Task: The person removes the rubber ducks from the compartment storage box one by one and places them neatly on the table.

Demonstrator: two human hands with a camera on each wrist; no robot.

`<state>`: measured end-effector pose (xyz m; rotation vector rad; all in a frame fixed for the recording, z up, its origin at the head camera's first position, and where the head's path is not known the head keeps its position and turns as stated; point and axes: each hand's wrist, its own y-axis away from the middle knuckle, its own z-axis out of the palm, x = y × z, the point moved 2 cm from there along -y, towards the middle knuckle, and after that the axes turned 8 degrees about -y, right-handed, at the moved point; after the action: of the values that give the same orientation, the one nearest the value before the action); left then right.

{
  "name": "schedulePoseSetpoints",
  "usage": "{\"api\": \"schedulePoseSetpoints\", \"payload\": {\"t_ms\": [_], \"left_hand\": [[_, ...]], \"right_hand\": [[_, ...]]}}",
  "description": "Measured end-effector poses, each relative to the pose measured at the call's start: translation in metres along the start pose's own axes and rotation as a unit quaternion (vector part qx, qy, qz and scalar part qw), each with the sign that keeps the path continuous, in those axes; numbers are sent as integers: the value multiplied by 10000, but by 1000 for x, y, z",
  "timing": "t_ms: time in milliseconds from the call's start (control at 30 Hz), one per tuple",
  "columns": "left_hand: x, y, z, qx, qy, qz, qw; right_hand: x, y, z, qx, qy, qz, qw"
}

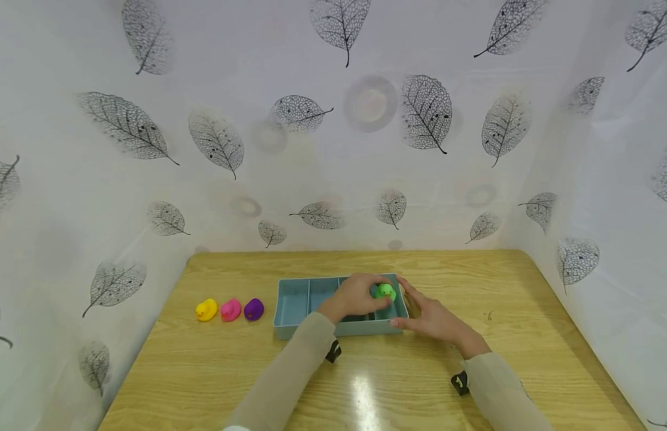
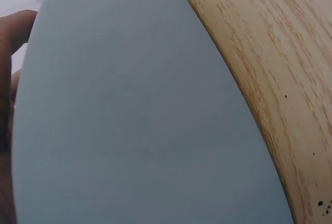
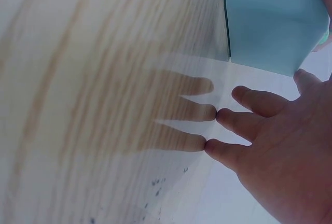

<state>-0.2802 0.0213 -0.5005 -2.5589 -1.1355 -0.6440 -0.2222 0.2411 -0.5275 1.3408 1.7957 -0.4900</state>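
A grey-blue divided tray (image 1: 293,304) sits on the table, its near wall filling most of the left wrist view. My left hand (image 1: 357,294) reaches over it and holds a green toy duck (image 1: 386,292) between thumb and fingers at the right-end compartment. Part of the duck and the compartments under that hand are hidden. Around the tray's right end, my right hand (image 1: 433,320) is spread, thumb by the near corner and index finger by the far one. In the right wrist view its other fingers (image 3: 244,123) extend apart from the tray wall (image 3: 275,22).
Left of the tray a yellow duck (image 1: 206,310), a pink duck (image 1: 231,309) and a purple duck (image 1: 254,309) stand in a row on the wooden table (image 1: 231,371). A leaf-patterned white curtain (image 1: 333,167) encloses the table's back and sides.
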Motion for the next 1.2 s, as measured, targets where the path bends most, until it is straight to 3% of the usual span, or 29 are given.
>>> {"api": "schedulePoseSetpoints", "payload": {"t_ms": [367, 800, 1067, 1200], "left_hand": [[0, 7, -11, 597, 54, 207, 9980], [0, 26, -28, 1025, -13, 470, 9936], [-2, 41, -38, 1411, 288, 271, 9892], [-8, 48, -41, 1675, 385, 347, 9845]], "right_hand": [[0, -1, 0, 11, 53, 11, 10000], [-3, -1, -1, -39, 41, 37, 10000], [-3, 0, -2, -23, 83, 52, 9999], [-2, -1, -1, -2, 152, 38, 9999]]}}
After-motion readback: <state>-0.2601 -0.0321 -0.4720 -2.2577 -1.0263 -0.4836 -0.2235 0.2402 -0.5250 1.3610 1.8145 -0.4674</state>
